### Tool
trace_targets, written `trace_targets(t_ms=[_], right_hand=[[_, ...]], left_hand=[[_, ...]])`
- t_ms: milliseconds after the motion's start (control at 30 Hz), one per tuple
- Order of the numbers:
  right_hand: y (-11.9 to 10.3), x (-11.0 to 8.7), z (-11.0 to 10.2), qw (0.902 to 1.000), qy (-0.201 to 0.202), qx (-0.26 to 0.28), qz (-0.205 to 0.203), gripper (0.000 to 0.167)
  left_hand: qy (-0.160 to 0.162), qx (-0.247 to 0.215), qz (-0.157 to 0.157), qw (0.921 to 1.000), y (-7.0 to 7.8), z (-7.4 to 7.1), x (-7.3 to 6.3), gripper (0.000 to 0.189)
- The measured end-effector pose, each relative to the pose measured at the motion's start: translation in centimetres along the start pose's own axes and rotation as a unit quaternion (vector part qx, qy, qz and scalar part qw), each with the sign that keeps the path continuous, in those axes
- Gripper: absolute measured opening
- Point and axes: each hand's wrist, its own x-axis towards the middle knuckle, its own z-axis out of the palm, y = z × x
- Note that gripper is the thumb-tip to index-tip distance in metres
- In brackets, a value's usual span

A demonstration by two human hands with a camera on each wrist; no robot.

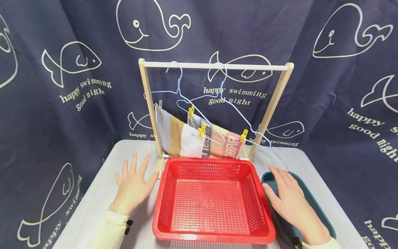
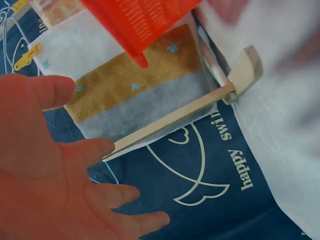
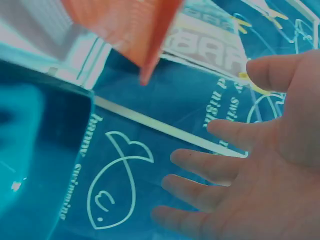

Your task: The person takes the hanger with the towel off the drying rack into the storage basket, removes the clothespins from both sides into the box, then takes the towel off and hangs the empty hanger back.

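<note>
My left hand point(image 1: 133, 186) is spread with straight fingers to the left of a red plastic basket point(image 1: 214, 237), holding nothing. On the other side, my right hand point(image 1: 287, 197) is held over a dark teal bin point(image 1: 323, 216), its fingers loosely extended and nothing in them. The basket's perforated floor shows bare. Behind it, two light-blue hangers hang from a small wooden rack point(image 1: 214, 65). A striped towel point(image 1: 175, 135) is clipped to the left hanger point(image 1: 199, 109), and a lettered towel point(image 1: 224, 141) to the right hanger point(image 1: 239, 112).
Yellow clothespins point(image 1: 244, 135) pin the towels, with a grey clip point(image 1: 159, 104) at the left corner. A white cloth covers the table point(image 1: 124, 152). A navy curtain point(image 1: 102, 20) with whale and fish drawings hangs close behind and on both sides.
</note>
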Motion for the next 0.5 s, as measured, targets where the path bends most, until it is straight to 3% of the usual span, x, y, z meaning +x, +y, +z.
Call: trace_targets(t_ms=[300, 500], right_hand=[[-2.6, 0.8, -2.5, 0.9993, 0.008, 0.036, -0.006, 0.069], [-4.7, 1.7, -3.5, 0.9977, 0.017, 0.056, -0.034, 0.066]], left_hand=[[0.036, -0.048, -0.002, 0.9982, 1.0, -0.9, 2.1, 0.069], [0.057, -0.065, 0.002, 0.9963, 1.4, -1.3, 3.1, 0.068]])
